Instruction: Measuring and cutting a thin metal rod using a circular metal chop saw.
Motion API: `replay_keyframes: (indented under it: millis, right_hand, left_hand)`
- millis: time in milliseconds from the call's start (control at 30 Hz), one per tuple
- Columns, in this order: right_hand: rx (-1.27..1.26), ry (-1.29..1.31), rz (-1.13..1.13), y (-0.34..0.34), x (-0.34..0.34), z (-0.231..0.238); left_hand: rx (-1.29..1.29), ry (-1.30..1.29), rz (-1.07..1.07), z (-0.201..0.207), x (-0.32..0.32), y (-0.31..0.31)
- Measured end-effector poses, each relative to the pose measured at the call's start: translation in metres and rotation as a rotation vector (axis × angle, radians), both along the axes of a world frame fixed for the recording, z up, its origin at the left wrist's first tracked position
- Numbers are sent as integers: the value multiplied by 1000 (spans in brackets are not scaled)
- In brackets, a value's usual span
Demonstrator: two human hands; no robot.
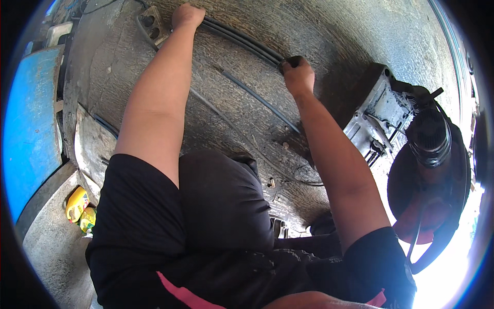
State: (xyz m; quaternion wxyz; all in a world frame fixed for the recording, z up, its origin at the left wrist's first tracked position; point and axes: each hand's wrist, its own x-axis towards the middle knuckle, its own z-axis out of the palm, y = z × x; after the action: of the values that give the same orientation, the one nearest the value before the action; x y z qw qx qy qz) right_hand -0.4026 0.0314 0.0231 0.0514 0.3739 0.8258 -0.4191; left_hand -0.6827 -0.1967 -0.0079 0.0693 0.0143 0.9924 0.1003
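Several dark grey metal rods (242, 40) lie side by side in a bundle between my hands, low over the floor. My left hand (188, 16) is closed around their far left end. At the other end, my right hand (299, 77) is closed on the rods, with a dark piece at its fingers whose kind I cannot make out. Nearer to me, a single grey rod (262, 101) lies on the floor, its lower end close to my right forearm. A thinner rod or cable (213, 107) runs beside it.
A cut-off saw (432, 131) with a metal base (378, 110) stands at the right. Beside my left wrist is a metal block with round holes (154, 32). A blue panel (33, 123) and yellow packets (77, 205) are at the left, with small bits on the rough floor (329, 31).
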Motion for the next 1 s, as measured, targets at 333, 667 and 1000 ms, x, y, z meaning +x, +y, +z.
replay_keyframes:
  millis: [333, 667, 1000]
  right_hand:
    - [101, -2, 237, 1, -7, -4]
    - [137, -86, 263, -10, -10, 6]
    - [130, -15, 250, -11, -8, 0]
  left_hand:
    - [18, -25, -43, 2, 3, 4]
    - [118, -109, 70, 29, 14, 12]
    - [197, -32, 113, 34, 19, 3]
